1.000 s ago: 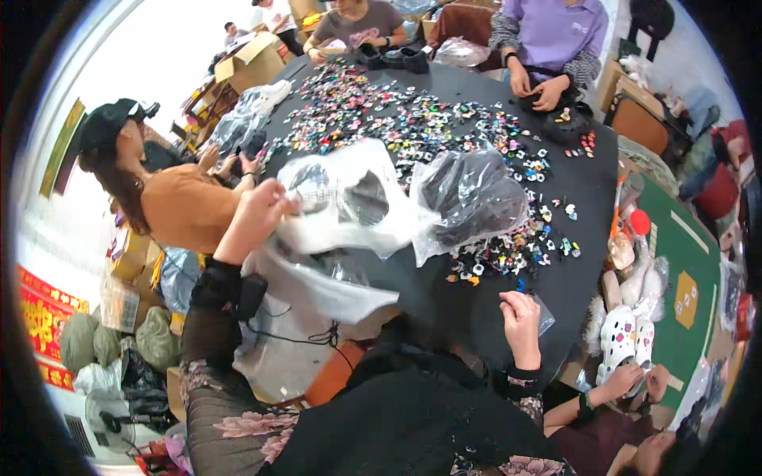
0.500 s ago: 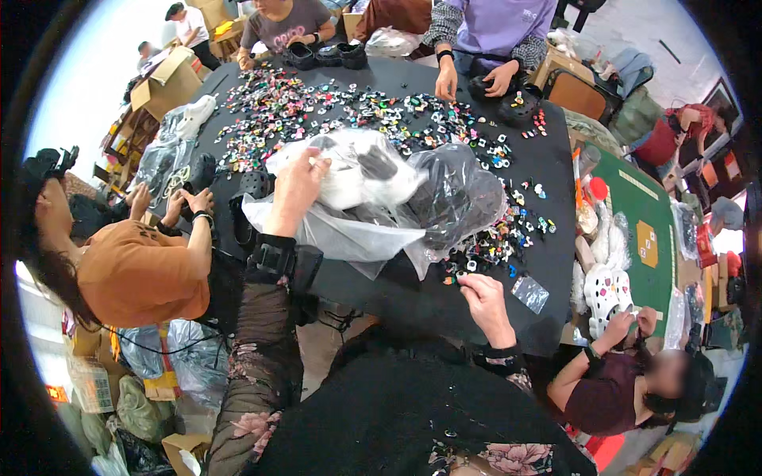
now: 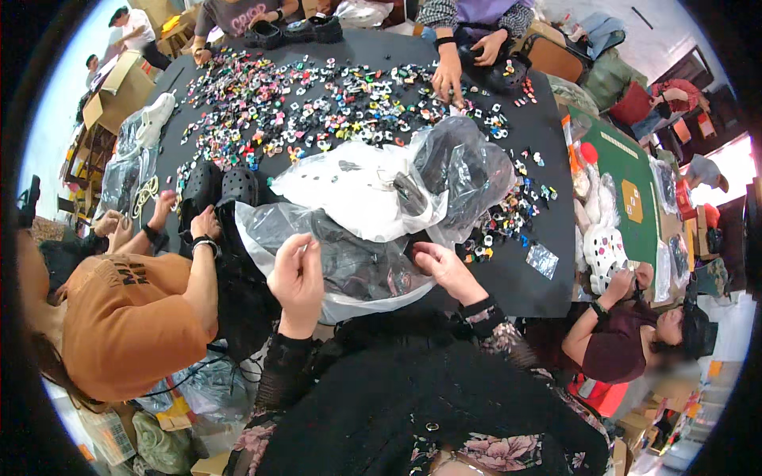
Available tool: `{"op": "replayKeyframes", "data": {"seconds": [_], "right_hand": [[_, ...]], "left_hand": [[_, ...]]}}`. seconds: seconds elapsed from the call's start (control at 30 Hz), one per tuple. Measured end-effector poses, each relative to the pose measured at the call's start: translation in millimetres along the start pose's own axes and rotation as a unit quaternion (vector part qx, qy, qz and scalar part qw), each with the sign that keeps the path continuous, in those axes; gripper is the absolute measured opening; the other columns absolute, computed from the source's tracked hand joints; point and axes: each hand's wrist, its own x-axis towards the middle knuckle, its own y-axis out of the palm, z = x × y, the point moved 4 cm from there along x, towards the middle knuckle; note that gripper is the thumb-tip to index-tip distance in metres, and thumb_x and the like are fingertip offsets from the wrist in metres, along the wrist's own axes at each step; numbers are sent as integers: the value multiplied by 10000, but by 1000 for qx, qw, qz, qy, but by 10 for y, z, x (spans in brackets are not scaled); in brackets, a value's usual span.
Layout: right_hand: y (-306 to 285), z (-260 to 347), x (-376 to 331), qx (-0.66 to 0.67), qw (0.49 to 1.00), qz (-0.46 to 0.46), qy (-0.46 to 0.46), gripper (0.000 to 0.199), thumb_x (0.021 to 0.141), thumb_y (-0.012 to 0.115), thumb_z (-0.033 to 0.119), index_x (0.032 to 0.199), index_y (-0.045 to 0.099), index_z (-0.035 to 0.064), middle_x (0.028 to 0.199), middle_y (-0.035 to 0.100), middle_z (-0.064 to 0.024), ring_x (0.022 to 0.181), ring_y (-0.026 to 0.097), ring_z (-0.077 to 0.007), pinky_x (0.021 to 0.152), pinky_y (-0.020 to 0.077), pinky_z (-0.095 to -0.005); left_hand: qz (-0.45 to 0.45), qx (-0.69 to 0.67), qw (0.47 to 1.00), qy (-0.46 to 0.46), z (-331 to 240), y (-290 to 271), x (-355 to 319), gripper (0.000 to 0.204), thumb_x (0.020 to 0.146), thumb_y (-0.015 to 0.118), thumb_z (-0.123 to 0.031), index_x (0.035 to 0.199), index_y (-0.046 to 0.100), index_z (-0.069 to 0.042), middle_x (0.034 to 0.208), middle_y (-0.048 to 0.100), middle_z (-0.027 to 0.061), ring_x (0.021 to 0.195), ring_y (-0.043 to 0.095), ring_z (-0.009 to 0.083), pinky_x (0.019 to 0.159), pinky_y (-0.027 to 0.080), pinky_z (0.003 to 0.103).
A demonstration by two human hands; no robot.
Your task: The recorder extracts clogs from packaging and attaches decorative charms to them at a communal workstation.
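A clear plastic bag with dark contents lies at the table's near edge, in front of me. My left hand is over its near side with the fingers curled together; what they hold, if anything, is hidden. At the bag's right side my right hand has thumb and fingers pinched by something small and dark that I cannot make out. Just beyond both hands lies a white clog in a plastic bag. Against its right side rests another clear bag with dark contents.
Colourful shoe charms spread across the black table. A small clear packet lies right. Black clogs stand left, by a co-worker in orange. Across the table a co-worker's hand touches charms. White clogs are far right.
My left hand has drawn back toward me from the white clog's bag. My right hand has moved left and away from the charms, to the front bag. The view has shifted slightly.
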Motion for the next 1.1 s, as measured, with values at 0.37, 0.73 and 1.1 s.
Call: {"op": "replayKeyframes", "data": {"seconds": [0.37,0.73,1.1], "right_hand": [[422,-284,1020,441,872,13,215,542,900,524,424,1243,428,14,1208,518,-170,1082,520,-306,925,411,-452],[273,-139,1606,329,943,-56,-21,239,939,468,172,1067,562,-6,1057,619,-91,955,588,-171,849,468,-314],[330,-656,38,-23,958,202,204,557,865,593,341,1267,463,-23,1120,575,-82,996,521,-139,831,443,-293]], "left_hand": [[-27,51,996,-61,749,-652,-763,154,862,592,6,1014,568,21,819,587,28,662,495,47,587,430,187],[2,120,981,-155,712,-684,-1022,150,855,615,-45,995,577,-4,675,510,2,564,434,58,509,375,211],[-30,56,971,-229,721,-562,-1115,141,869,614,-59,990,572,2,738,543,-25,637,471,36,570,404,189]]}}
